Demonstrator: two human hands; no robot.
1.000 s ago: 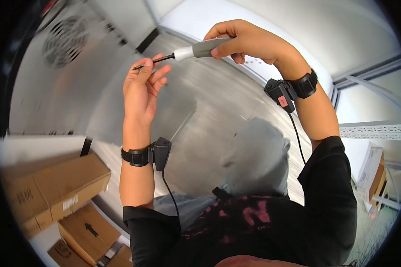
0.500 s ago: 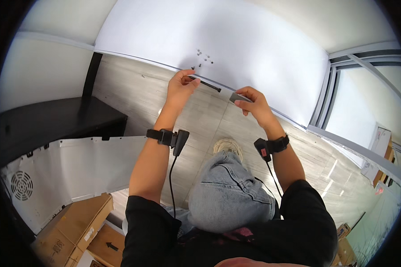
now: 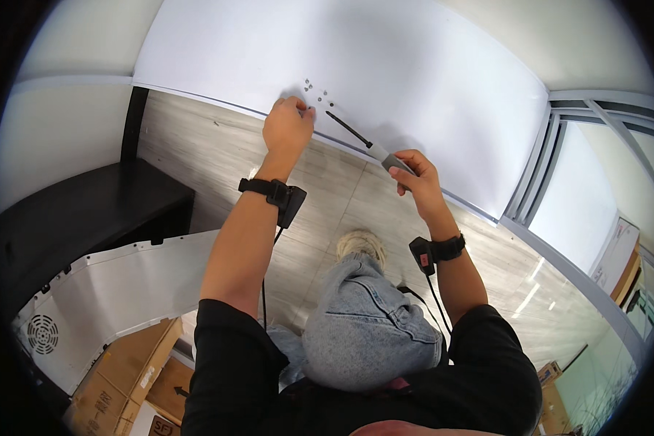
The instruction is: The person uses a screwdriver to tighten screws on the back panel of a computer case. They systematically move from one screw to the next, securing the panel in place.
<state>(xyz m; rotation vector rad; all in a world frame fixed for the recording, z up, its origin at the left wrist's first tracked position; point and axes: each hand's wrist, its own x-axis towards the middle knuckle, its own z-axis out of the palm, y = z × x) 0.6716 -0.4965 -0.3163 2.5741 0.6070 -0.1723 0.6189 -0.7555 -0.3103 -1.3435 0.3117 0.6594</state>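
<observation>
My right hand (image 3: 414, 172) grips the grey handle of a screwdriver (image 3: 398, 164) over the white table's front edge. Its long black shaft points up and left, toward several small screws (image 3: 320, 99) scattered on the white tabletop (image 3: 443, 94). At the table's edge my left hand (image 3: 287, 127) is closed in a pinch beside these screws. A tiny dark piece, apparently a screw (image 3: 309, 109), shows at its fingertips, though the fingers partly hide it.
A black bench (image 3: 87, 203) stands at the left, above a bent silver metal panel (image 3: 138, 280) with a round vent. Cardboard boxes (image 3: 120, 378) lie at lower left. Grey frame rails (image 3: 534, 171) border the table's right side. A cable (image 3: 437, 301) hangs from each wrist-worn device.
The black shaft has left my left hand and now extends from the grey handle in my right. My left hand has moved onto the table's edge among the screws.
</observation>
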